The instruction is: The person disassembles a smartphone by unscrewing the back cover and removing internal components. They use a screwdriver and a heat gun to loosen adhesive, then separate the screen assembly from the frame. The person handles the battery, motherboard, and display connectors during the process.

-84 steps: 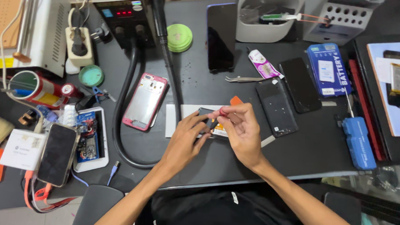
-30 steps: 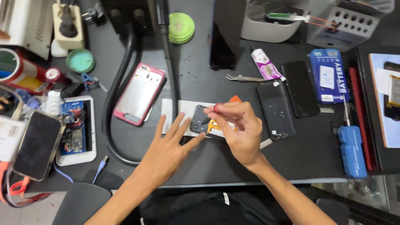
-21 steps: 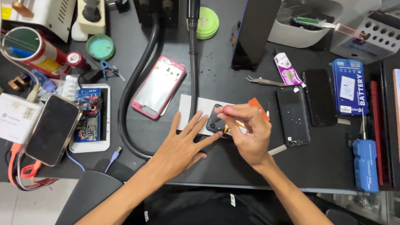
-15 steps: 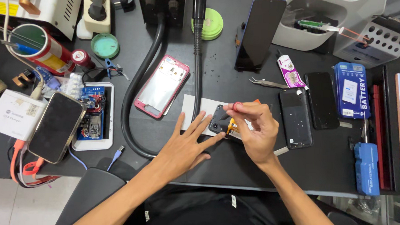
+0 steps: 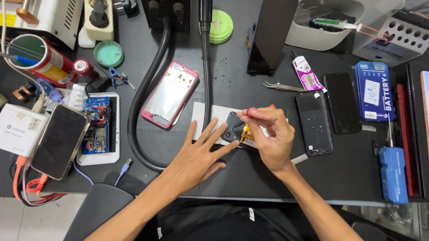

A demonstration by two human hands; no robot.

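With the left hand [image 5: 196, 158] flat, fingers released and only fingertips steadying the small dark phone part [image 5: 233, 131] on the white mat [image 5: 212, 116], and the right hand [image 5: 271, 137] grasping a red-capped screwdriver [image 5: 251, 111], tip slippage could gouge the part.

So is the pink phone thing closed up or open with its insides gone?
Open and hollow. The pink phone frame lies flat on the black table with no screen, showing only bare pale metal inside.
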